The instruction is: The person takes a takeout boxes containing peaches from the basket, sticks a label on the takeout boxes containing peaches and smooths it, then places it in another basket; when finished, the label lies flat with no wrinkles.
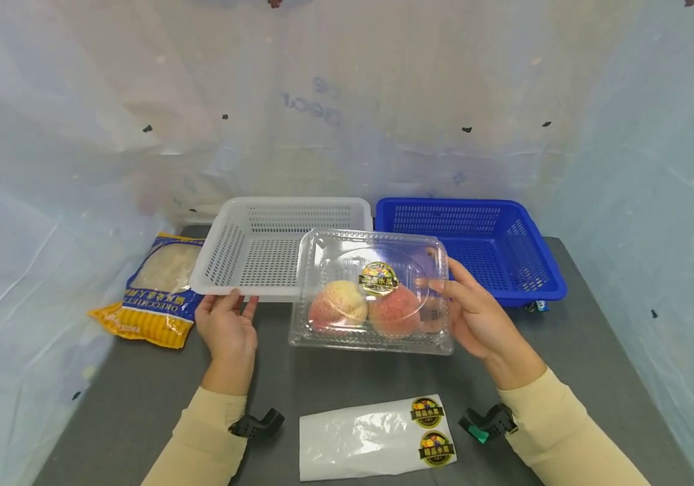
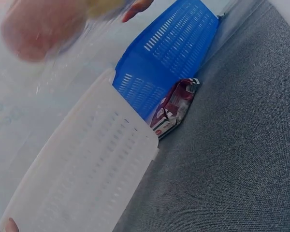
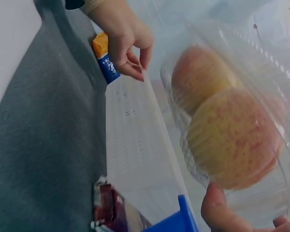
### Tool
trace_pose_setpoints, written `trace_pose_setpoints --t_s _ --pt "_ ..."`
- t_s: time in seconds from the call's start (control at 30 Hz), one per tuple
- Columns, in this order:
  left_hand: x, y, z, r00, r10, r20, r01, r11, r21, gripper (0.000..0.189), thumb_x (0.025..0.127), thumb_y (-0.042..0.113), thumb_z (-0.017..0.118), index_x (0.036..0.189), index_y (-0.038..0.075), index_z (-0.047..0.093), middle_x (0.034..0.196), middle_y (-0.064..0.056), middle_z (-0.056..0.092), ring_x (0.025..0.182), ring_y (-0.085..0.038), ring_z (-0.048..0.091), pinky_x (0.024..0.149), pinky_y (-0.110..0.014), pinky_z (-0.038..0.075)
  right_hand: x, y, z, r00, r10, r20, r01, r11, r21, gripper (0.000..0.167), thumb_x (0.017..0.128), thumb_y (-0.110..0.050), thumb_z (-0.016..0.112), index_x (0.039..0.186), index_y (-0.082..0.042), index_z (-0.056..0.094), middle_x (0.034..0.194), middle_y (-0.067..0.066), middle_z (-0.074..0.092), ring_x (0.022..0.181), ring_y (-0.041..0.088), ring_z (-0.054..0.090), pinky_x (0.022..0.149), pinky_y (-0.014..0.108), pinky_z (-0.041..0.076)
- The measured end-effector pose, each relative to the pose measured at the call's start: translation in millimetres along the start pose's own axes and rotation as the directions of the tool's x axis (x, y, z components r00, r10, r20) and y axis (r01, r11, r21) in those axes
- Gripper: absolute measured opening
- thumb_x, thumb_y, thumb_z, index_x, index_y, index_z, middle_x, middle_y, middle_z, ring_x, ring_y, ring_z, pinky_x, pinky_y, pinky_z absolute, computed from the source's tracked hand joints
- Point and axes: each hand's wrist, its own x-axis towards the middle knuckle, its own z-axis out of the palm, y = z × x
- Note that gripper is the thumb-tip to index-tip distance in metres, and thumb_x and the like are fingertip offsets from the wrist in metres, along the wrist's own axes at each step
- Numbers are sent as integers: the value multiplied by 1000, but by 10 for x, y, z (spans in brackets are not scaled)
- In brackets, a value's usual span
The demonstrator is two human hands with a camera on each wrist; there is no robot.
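My right hand (image 1: 483,320) grips the right side of a clear plastic clamshell box (image 1: 323,253) and holds it tilted above the table, in front of the baskets. Two peaches (image 1: 338,307) lie inside, and a gold and black round sticker (image 1: 379,278) is on the lid. The box overlaps the right front of a white plastic basket (image 1: 216,256) in the head view. At that basket's front left corner my left hand (image 1: 228,331) pinches the rim; the right wrist view shows this hand (image 3: 128,41) with thumb and fingers on the edge.
Right of the white basket stands a blue basket (image 1: 538,263). An orecchiette bag (image 1: 161,290) lies at the left. In front is a white sheet (image 1: 353,442) with two round stickers. A maroon packet (image 2: 176,106) lies by the baskets in the left wrist view.
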Motion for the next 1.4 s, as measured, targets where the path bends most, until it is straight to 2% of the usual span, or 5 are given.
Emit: trace_pose_setpoints --t_s 0.37,0.6,0.93,1.2,1.4 --pt "26 -27 -49 999 29 40 -28 1000 -12 55 107 -7 60 156 -2 35 142 -19 56 112 -31 66 88 -41 63 499 16 338 977 -55 -208 79 991 112 61 113 -13 56 168 -21 31 130 15 58 103 26 67 78 39 62" --pt "31 -28 -48 999 39 35 -39 999 -12 53 106 -10 61 153 -5 38 139 -21 57 105 -30 67 84 -41 64 793 56 551 951 -60 -304 72 997 28 71 107 -14 68 168 -24 33 136 19 49 108 29 63 81 47 61" --pt "47 -36 -39 999 44 33 -43 999 -6 54 105 -10 62 152 -3 36 140 -23 52 108 -31 65 82 -41 65 1249 196 783 951 -41 -307 12 995 -99 76 104 -17 75 169 -28 37 143 21 48 119 39 63 91 60 60" --pt "48 -29 -44 999 36 34 -36 999 -3 54 105 -10 62 152 -3 35 141 -23 50 106 -28 63 81 -40 65 1551 374 982 948 -13 -318 -49 981 -186 80 103 -21 76 171 -28 35 136 17 56 111 33 68 84 52 62" --pt "49 -28 -41 999 25 34 -24 1000 -18 53 106 -11 61 151 -3 35 136 -22 51 100 -28 63 79 -40 65 1702 435 1083 947 25 -321 -108 964 -242 85 104 -23 74 175 -23 26 165 21 36 143 36 48 103 56 52"
